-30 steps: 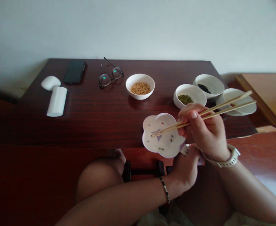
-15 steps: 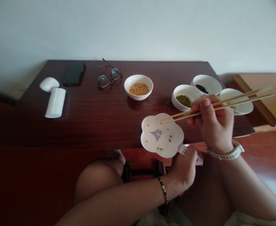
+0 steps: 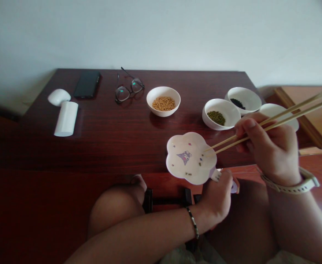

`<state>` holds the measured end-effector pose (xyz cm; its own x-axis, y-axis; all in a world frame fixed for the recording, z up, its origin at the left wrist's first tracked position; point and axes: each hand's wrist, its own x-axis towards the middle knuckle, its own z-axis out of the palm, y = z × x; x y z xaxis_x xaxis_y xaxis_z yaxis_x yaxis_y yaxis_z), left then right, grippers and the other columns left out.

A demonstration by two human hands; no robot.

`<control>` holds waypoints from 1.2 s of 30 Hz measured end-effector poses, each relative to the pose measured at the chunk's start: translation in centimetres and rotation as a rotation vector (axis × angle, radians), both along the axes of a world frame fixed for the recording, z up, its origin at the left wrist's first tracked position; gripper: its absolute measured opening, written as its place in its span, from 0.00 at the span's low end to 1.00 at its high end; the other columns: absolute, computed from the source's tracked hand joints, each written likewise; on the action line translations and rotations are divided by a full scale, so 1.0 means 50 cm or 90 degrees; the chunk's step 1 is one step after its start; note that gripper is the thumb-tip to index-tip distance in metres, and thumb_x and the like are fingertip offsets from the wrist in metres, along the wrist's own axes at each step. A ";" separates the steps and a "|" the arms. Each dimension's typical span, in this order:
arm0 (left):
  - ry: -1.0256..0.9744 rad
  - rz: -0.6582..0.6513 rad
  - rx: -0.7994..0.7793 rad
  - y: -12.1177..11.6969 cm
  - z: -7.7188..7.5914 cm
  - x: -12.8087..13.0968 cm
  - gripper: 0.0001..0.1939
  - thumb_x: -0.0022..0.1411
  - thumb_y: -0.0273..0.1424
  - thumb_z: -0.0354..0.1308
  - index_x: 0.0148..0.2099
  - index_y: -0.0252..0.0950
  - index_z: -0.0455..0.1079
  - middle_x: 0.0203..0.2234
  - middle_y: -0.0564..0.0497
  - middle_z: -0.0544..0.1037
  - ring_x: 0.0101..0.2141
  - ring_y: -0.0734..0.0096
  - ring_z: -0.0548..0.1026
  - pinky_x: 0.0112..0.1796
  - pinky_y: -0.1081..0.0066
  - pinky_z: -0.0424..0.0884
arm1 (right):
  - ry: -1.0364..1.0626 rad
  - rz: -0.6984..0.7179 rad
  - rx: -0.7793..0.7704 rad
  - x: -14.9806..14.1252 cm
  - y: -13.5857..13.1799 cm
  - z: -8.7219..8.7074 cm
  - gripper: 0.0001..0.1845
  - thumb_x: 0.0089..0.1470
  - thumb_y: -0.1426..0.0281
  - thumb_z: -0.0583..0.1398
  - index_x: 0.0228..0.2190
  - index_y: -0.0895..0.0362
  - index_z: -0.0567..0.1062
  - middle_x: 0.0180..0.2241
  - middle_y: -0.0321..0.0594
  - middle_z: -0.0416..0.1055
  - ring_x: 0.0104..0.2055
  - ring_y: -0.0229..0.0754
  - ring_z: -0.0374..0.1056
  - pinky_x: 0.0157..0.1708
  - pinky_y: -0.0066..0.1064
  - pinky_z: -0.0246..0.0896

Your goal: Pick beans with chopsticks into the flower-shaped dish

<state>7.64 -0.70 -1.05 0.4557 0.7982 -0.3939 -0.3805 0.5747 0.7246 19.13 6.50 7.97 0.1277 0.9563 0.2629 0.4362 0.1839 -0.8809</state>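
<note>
Left hand (image 3: 217, 200): grip pinching the flower-shaped dish (image 3: 189, 157) at the surface's (image 3: 108, 146) near edge
Right hand (image 3: 267, 148): grip pinching chopsticks (image 3: 224, 141), tips over the dish

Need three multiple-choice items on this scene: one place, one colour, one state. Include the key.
1. Where do the glasses lie?
A) between the phone and a bowl
B) on the phone
C) inside the bowl

2. What colour are the beans in that bowl?
A) green
B) yellow
C) black

3. What is the left hand doing?
A) resting on the knee
B) holding the glasses
C) holding a flower-shaped dish

Key:
1 A: the glasses sit right of the phone, left of the bowl.
2 B: the bowl shows yellow beans.
3 C: the dish's stem is gripped in that hand.
</note>
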 end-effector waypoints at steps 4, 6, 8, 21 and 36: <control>0.003 -0.006 -0.004 0.000 -0.003 0.001 0.21 0.69 0.33 0.50 0.21 0.40 0.63 0.19 0.54 0.63 0.26 0.69 0.62 0.36 0.65 0.61 | -0.067 0.010 -0.031 0.001 -0.001 -0.002 0.21 0.74 0.56 0.61 0.30 0.55 0.76 0.19 0.34 0.69 0.19 0.34 0.62 0.19 0.31 0.49; 0.003 -0.009 -0.001 0.001 -0.002 0.000 0.21 0.69 0.33 0.50 0.21 0.40 0.63 0.19 0.54 0.63 0.26 0.69 0.62 0.36 0.65 0.61 | -0.088 0.022 -0.032 0.000 0.000 -0.004 0.22 0.75 0.56 0.60 0.30 0.55 0.76 0.20 0.34 0.69 0.20 0.34 0.62 0.19 0.31 0.50; 0.002 -0.007 -0.005 0.001 0.000 -0.001 0.21 0.69 0.33 0.50 0.21 0.40 0.63 0.19 0.54 0.63 0.26 0.69 0.62 0.36 0.65 0.61 | -0.096 0.030 -0.034 -0.001 0.001 -0.004 0.22 0.75 0.57 0.60 0.30 0.55 0.76 0.20 0.34 0.69 0.20 0.34 0.63 0.20 0.30 0.51; 0.005 -0.003 -0.007 -0.001 0.000 0.000 0.20 0.69 0.35 0.51 0.22 0.40 0.64 0.19 0.54 0.64 0.25 0.70 0.60 0.36 0.65 0.61 | -0.100 0.047 -0.044 0.000 0.002 -0.007 0.22 0.75 0.56 0.60 0.30 0.55 0.75 0.20 0.34 0.70 0.20 0.34 0.63 0.20 0.30 0.51; 0.005 -0.010 -0.001 0.001 0.003 -0.004 0.21 0.69 0.36 0.51 0.22 0.40 0.64 0.18 0.55 0.62 0.25 0.69 0.60 0.36 0.64 0.61 | -0.101 0.035 -0.033 -0.004 0.000 -0.005 0.23 0.75 0.56 0.60 0.29 0.54 0.75 0.19 0.34 0.69 0.20 0.34 0.61 0.20 0.30 0.51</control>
<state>7.44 -0.64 -0.92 0.4653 0.7905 -0.3982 -0.3658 0.5814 0.7267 18.94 6.48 7.69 0.0358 0.9735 0.2259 0.5616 0.1674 -0.8103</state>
